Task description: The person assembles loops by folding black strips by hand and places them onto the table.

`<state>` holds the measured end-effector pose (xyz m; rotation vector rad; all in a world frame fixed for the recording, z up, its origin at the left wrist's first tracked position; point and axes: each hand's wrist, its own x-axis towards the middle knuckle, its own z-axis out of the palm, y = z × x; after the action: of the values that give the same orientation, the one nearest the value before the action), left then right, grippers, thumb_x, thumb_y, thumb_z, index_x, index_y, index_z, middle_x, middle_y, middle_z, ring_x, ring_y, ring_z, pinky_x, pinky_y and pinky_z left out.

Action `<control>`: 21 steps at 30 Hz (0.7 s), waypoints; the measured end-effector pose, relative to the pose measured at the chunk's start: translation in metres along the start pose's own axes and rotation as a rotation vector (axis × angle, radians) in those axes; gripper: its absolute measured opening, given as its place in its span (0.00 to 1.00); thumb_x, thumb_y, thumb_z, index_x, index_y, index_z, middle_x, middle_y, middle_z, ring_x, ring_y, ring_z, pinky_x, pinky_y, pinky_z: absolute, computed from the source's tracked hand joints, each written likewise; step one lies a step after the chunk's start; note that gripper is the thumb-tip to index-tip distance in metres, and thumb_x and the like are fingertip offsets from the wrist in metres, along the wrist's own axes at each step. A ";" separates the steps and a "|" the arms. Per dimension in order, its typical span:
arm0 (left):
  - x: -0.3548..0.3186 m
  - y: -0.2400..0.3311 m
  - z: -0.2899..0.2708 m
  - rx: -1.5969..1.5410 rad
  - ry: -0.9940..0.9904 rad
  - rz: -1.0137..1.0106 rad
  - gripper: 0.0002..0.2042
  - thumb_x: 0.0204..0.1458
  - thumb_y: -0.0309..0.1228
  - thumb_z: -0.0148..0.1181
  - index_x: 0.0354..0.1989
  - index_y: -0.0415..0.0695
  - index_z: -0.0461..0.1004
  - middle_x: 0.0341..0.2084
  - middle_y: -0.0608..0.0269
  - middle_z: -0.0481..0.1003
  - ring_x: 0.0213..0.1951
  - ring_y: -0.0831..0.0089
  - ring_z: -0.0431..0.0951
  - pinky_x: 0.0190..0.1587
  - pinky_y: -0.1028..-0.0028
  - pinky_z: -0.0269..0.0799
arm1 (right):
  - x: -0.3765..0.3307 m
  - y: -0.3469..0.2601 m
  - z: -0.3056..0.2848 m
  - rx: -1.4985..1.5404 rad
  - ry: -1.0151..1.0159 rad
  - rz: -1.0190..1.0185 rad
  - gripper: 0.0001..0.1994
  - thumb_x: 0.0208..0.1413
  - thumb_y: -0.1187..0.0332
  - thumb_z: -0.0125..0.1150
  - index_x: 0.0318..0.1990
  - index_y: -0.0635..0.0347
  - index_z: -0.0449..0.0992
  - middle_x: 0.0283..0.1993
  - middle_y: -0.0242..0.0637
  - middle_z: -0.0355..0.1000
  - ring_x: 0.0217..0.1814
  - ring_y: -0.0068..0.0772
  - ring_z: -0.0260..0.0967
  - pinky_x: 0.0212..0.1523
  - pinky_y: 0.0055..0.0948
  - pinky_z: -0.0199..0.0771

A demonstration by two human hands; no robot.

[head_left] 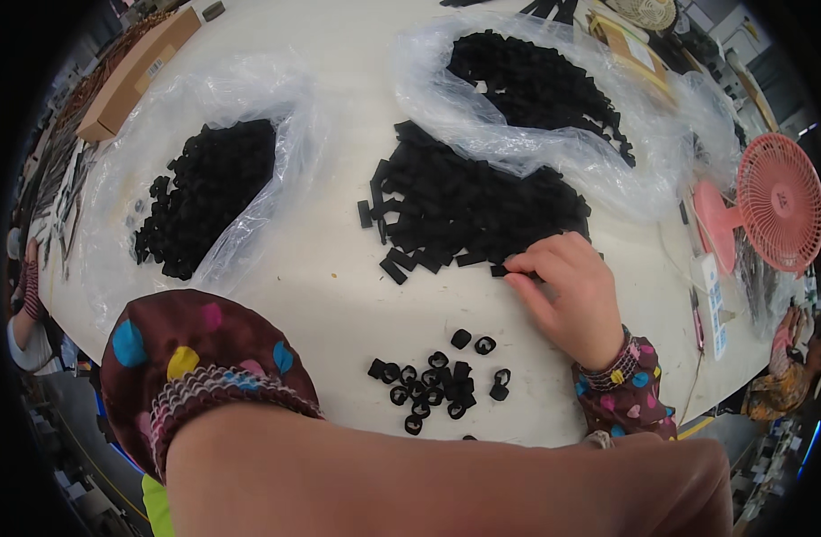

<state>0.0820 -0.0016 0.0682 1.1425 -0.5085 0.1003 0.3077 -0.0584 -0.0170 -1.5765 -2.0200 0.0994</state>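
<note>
My right hand (567, 291) reaches to the near edge of a pile of flat black rectangular pieces (482, 201). Its thumb and forefinger close on one small black piece (499, 270), whose end shows past the fingertips. A brown dotted oversleeve (638, 394) covers the wrist. My left arm crosses the foreground, with a dotted oversleeve (222, 340) bulging at the left; the left hand itself does not show. Nearer to me, between the arms, lies a loose group of small black rings (419, 385), several with pale insides.
A clear plastic bag (294, 134) with black pieces lies open at left, another bag (553, 148) at far right. A cardboard box (142, 72) sits far left. At right are a pink fan (782, 201), a white strip (714, 309) and a slim pen-like tool (697, 320). People sit at both sides.
</note>
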 end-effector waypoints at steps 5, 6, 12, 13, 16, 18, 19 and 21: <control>-0.004 0.001 0.001 0.013 0.069 0.044 0.07 0.54 0.27 0.52 0.31 0.36 0.73 0.31 0.52 0.73 0.36 0.67 0.73 0.45 0.69 0.67 | -0.004 -0.007 -0.011 0.077 -0.129 -0.164 0.07 0.40 0.71 0.66 0.29 0.55 0.75 0.29 0.29 0.68 0.34 0.34 0.65 0.34 0.28 0.65; 0.008 0.000 -0.004 0.019 0.080 0.051 0.07 0.54 0.27 0.52 0.31 0.36 0.73 0.31 0.52 0.73 0.36 0.67 0.73 0.45 0.69 0.67 | -0.004 -0.012 -0.011 0.077 -0.127 -0.167 0.07 0.40 0.71 0.66 0.29 0.55 0.75 0.29 0.29 0.68 0.34 0.34 0.65 0.34 0.28 0.65; 0.009 0.001 -0.004 0.034 0.142 0.102 0.07 0.54 0.27 0.51 0.30 0.36 0.73 0.30 0.53 0.73 0.35 0.68 0.73 0.45 0.70 0.67 | -0.001 -0.033 -0.011 0.287 -0.330 -0.227 0.18 0.42 0.66 0.66 0.43 0.58 0.72 0.45 0.38 0.66 0.46 0.40 0.64 0.46 0.33 0.65; 0.006 0.002 -0.003 0.036 0.154 0.112 0.07 0.54 0.27 0.51 0.30 0.36 0.73 0.30 0.54 0.73 0.35 0.68 0.73 0.45 0.70 0.67 | -0.002 -0.033 -0.009 0.286 -0.331 -0.228 0.18 0.42 0.66 0.66 0.43 0.58 0.72 0.45 0.38 0.66 0.46 0.40 0.64 0.46 0.33 0.65; 0.002 0.000 0.003 0.042 0.193 0.137 0.07 0.54 0.26 0.51 0.29 0.36 0.73 0.30 0.54 0.73 0.35 0.69 0.73 0.45 0.71 0.67 | -0.005 -0.033 -0.001 0.307 -0.410 -0.222 0.22 0.44 0.64 0.65 0.47 0.60 0.69 0.49 0.40 0.64 0.51 0.42 0.62 0.50 0.33 0.64; -0.005 0.004 0.006 0.052 0.215 0.155 0.07 0.54 0.26 0.51 0.29 0.36 0.73 0.29 0.54 0.74 0.34 0.69 0.73 0.45 0.71 0.67 | -0.005 -0.032 -0.003 0.332 -0.451 -0.203 0.19 0.45 0.64 0.64 0.44 0.61 0.71 0.47 0.40 0.66 0.48 0.41 0.64 0.48 0.33 0.66; 0.006 0.005 -0.001 0.061 0.223 0.165 0.07 0.54 0.26 0.50 0.29 0.36 0.73 0.29 0.55 0.74 0.34 0.69 0.73 0.45 0.71 0.67 | -0.005 -0.033 -0.006 0.327 -0.448 -0.208 0.19 0.45 0.64 0.64 0.44 0.61 0.71 0.47 0.40 0.66 0.48 0.41 0.64 0.48 0.33 0.66; 0.002 0.009 0.000 0.077 0.234 0.184 0.07 0.54 0.26 0.50 0.28 0.36 0.73 0.29 0.55 0.74 0.34 0.69 0.73 0.45 0.71 0.67 | -0.006 -0.032 -0.011 0.529 -0.523 -0.192 0.14 0.45 0.67 0.64 0.40 0.61 0.73 0.42 0.38 0.69 0.44 0.40 0.66 0.43 0.31 0.69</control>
<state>0.0808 0.0023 0.0765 1.1397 -0.4020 0.4111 0.2865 -0.0771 0.0026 -1.0830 -2.2555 0.9729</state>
